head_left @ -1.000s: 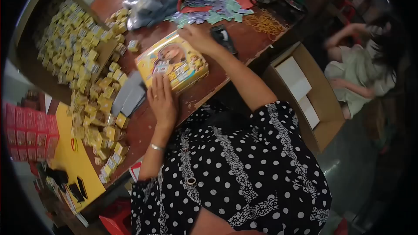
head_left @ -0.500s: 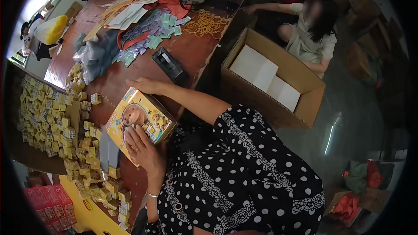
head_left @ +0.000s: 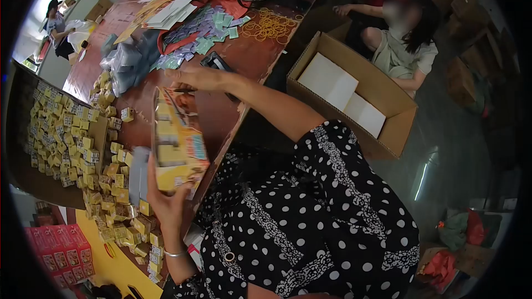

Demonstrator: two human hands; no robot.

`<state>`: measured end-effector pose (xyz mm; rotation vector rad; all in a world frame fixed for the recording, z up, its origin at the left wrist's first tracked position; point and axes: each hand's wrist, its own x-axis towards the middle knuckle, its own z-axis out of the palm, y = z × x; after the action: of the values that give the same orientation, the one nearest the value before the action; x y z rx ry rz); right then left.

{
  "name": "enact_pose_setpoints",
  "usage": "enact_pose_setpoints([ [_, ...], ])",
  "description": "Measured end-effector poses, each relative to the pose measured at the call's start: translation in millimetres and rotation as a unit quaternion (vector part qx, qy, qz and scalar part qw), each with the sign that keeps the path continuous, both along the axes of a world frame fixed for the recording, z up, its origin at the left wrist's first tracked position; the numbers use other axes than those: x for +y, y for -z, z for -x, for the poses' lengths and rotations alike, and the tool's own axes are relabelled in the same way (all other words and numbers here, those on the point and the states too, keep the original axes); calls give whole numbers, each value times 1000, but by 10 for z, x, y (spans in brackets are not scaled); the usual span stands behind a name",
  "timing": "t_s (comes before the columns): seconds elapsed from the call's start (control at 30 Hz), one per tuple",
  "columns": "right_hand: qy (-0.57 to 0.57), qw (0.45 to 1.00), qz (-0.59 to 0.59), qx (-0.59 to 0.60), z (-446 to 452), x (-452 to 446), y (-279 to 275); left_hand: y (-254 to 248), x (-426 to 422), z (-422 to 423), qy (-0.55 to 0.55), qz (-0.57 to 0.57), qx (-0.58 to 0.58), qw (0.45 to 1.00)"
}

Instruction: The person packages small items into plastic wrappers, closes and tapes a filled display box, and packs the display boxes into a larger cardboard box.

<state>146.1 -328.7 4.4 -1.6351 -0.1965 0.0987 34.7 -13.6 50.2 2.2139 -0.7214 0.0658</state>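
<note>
A yellow printed box (head_left: 195, 147) is tipped up over the red-brown table, with a row of yellow blocks showing along its left part. At its lower end, my left hand (head_left: 166, 205), with a bangle on the wrist, grips the box with the thumb on the near face. My right hand (head_left: 185, 78) is at the upper end, its fingers bent against the box edge and slightly blurred. Grey flat pieces (head_left: 138, 174) lie left of the box, beside a heap of small yellow boxes (head_left: 119, 188).
A carton (head_left: 61, 138) of small yellow boxes stands left. Beyond the hands are a black dispenser (head_left: 215, 62), purple-green packets (head_left: 205, 30) and rubber bands (head_left: 269, 26). An open carton (head_left: 399, 133) stands right, near a seated person (head_left: 407, 44). Pink boxes (head_left: 61, 252) are lower left.
The box has turned from lying face up to tipped up. My left hand moved off its printed face to its lower end; my right hand rose with the upper end.
</note>
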Motion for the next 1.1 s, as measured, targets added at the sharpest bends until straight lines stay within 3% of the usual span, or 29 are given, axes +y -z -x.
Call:
enact_pose_setpoints([
  [0.03, 5, 1000, -2, 1, 126, -44, -113, -50, 97, -42, -17, 162, 196, 967],
  [0.1, -51, 996, -75, -4, 353, -143, -218, -49, 371, -272, -1, 309, 248, 918],
  [0.17, -21, 991, -131, 21, 668, -37, -78, 108, 517, -498, 43, 323, 267, 907],
  [0.23, -89, 962, -241, -92, 908, 137, 141, 264, 382, -538, -10, 434, 374, 819],
  [0.43, 64, 954, -290, 36, 1544, 204, 99, 460, -112, -415, 66, 396, 395, 826],
  [0.53, 73, 949, -304, 29, 1737, 82, -30, 465, -234, -563, 71, 423, 528, 733],
  [0.63, 87, 930, -344, 91, 1957, -13, -259, 469, -386, -759, 134, 406, 568, 703],
  [0.73, 194, 907, -358, 104, 2184, -27, -518, 228, -786, -758, 191, 379, 592, 685],
  [0.87, 345, 872, -336, 90, 2618, -239, -825, -84, -1520, -631, 282, 337, 627, 643],
  [0.93, 434, 834, -327, 91, 2894, -374, -976, -299, -1979, -375, 270, 292, 629, 668],
  [1.0, 476, 814, -316, 107, 3247, -643, -1065, -255, -2517, -246, 354, 269, 639, 628],
  [1.1, 537, 790, -281, 87, 3766, -1139, -991, -110, -3368, 22, 410, 209, 635, 621],
])
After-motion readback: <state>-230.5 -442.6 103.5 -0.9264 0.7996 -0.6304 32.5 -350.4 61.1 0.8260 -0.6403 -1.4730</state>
